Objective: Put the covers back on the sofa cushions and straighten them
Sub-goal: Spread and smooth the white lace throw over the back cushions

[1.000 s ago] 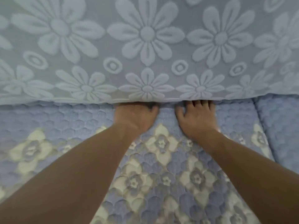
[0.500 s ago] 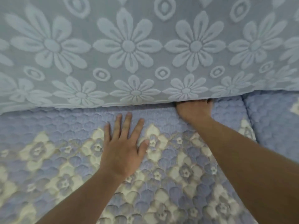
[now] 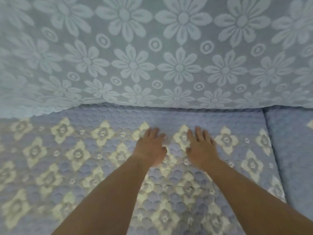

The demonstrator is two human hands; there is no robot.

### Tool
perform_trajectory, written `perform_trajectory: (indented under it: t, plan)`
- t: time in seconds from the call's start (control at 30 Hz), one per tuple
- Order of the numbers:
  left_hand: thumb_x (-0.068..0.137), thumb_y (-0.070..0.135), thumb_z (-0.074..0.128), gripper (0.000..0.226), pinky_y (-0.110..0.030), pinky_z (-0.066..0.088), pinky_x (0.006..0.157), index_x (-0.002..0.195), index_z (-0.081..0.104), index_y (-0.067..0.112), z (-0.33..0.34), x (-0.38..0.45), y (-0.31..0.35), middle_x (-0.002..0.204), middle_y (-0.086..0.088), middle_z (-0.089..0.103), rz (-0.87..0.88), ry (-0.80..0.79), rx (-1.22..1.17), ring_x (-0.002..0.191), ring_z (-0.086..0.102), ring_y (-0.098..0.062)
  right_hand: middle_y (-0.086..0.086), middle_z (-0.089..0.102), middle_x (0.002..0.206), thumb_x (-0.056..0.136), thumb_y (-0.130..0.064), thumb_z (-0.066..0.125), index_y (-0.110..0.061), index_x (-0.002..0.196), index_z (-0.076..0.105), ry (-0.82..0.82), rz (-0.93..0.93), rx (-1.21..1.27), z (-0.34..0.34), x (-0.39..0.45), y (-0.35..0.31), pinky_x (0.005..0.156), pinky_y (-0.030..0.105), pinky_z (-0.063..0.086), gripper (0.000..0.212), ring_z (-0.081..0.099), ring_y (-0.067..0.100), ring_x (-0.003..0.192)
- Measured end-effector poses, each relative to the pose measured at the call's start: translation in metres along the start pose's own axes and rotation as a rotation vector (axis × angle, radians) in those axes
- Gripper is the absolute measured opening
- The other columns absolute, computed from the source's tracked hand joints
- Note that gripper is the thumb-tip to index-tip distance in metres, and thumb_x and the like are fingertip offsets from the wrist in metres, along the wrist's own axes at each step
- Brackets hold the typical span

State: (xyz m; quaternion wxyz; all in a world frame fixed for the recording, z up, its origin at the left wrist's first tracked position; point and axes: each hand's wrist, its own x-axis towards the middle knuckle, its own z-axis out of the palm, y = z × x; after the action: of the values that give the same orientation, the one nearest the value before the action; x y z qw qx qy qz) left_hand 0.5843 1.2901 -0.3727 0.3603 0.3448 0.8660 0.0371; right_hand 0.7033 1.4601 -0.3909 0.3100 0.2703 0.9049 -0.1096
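Across the top hangs the back cover [image 3: 169, 53], a pale daisy-print cloth draped down to the seat line. Below it lies the seat cover [image 3: 71, 167], quilted blue with cream flowers, spread flat over its cushion, and a plain blue neighbour cushion [image 3: 291, 150] sits just beside it on the right. Big change: half a second ago the right hand was still buried in the crease under the drape, and a second ago both were; now both are out and lying on the quilt. That reads as the tucking at the back edge being finished and smoothing taking over. Left hand [image 3: 150, 146] rests palm down, fingers straight and loose, gripping nothing. Right hand [image 3: 200, 146] mirrors it close beside, flat and released, fingertips pointing at the crease. Both forearms reach in from the bottom edge.
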Motion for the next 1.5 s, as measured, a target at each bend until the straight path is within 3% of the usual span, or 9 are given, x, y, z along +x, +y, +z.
perform_trajectory:
  t: [0.2,0.37,0.53,0.77,0.93,1.03,1.2,1.37,1.5]
  plan:
    - [0.101,0.043,0.039,0.065,-0.053,0.036,0.112,0.156,0.005,0.035,0.032,-0.114,-0.163,0.166,0.007,-0.004,-0.331,0.07,0.028,0.153,-0.002,-0.023,0.01,0.002,0.164,0.098,-0.033,0.043,-0.02,0.157,0.011,-0.13,-0.002,0.208,-0.024,-0.003,-0.102,0.119,0.045,0.023,0.069,0.013,0.038,0.148]
    - [0.104,0.042,0.03,0.059,-0.054,0.037,0.107,0.157,0.005,0.04,-0.004,-0.152,-0.304,0.166,0.011,-0.006,-0.398,0.163,0.042,0.153,-0.002,-0.019,0.002,-0.001,0.167,0.101,-0.038,0.043,-0.026,0.159,0.006,-0.188,-0.256,0.21,-0.001,-0.022,-0.224,0.122,0.041,0.015,0.071,0.002,0.028,0.153]
    - [0.101,0.042,0.037,0.063,-0.051,0.033,0.113,0.158,0.014,0.027,-0.038,-0.161,-0.403,0.165,-0.004,0.009,-0.394,0.247,-0.005,0.151,0.012,-0.029,0.002,-0.014,0.165,0.099,-0.041,0.041,-0.028,0.158,0.003,-0.295,-0.11,0.106,0.018,-0.031,-0.327,0.122,0.047,0.011,0.073,-0.014,0.036,0.151]
    - [0.101,0.047,0.035,0.066,-0.048,0.017,0.121,0.159,0.013,0.027,-0.096,-0.134,-0.539,0.166,-0.006,0.01,-0.281,0.39,0.068,0.153,0.008,-0.03,0.002,0.0,0.166,0.103,-0.044,0.037,-0.025,0.158,0.009,0.064,-0.351,0.041,-0.02,0.021,-0.488,0.122,0.045,0.015,0.065,-0.001,0.025,0.153]
    - [0.098,0.06,0.018,0.063,-0.056,0.01,0.121,0.157,0.003,0.041,-0.109,-0.095,-0.587,0.167,0.005,0.0,-0.323,0.372,0.102,0.154,-0.004,-0.027,0.004,0.002,0.166,0.102,-0.056,0.021,-0.028,0.158,0.005,0.091,-0.267,-0.034,-0.027,0.075,-0.54,0.122,0.049,0.003,0.064,0.001,0.03,0.152]
    - [0.094,0.07,0.008,0.067,-0.063,-0.004,0.118,0.155,-0.004,0.045,-0.129,-0.053,-0.601,0.167,0.01,-0.006,-0.413,0.301,0.124,0.153,-0.008,-0.027,0.008,0.021,0.163,0.099,-0.062,0.019,-0.029,0.155,0.025,0.104,-0.157,0.033,-0.032,0.128,-0.569,0.121,0.055,0.01,0.065,0.018,0.035,0.148]
    - [0.099,0.062,0.007,0.064,-0.062,-0.001,0.119,0.157,0.014,0.037,-0.1,-0.059,-0.59,0.167,-0.001,0.011,-0.382,0.537,0.14,0.153,0.003,-0.032,0.014,0.039,0.153,0.098,-0.056,0.024,-0.021,0.148,0.041,0.327,-0.051,0.047,-0.013,0.123,-0.586,0.115,0.053,0.022,0.063,0.032,0.037,0.14]
    - [0.101,0.06,0.023,0.072,-0.055,0.014,0.121,0.159,0.013,0.019,-0.077,-0.101,-0.58,0.164,-0.019,0.014,-0.429,0.59,0.007,0.151,0.01,-0.038,0.015,0.0,0.165,0.103,-0.045,0.021,-0.017,0.159,0.005,0.204,-0.287,-0.062,0.012,0.036,-0.579,0.123,0.05,0.013,0.065,0.002,0.037,0.152]
    - [0.097,0.059,0.035,0.075,-0.057,0.01,0.121,0.155,0.019,0.014,-0.102,-0.093,-0.615,0.164,-0.012,0.015,-0.589,0.665,-0.102,0.152,0.008,-0.034,0.007,0.005,0.166,0.103,-0.043,0.024,-0.02,0.158,0.017,0.24,-0.546,-0.117,0.009,0.042,-0.606,0.121,0.047,0.015,0.061,0.007,0.032,0.153]
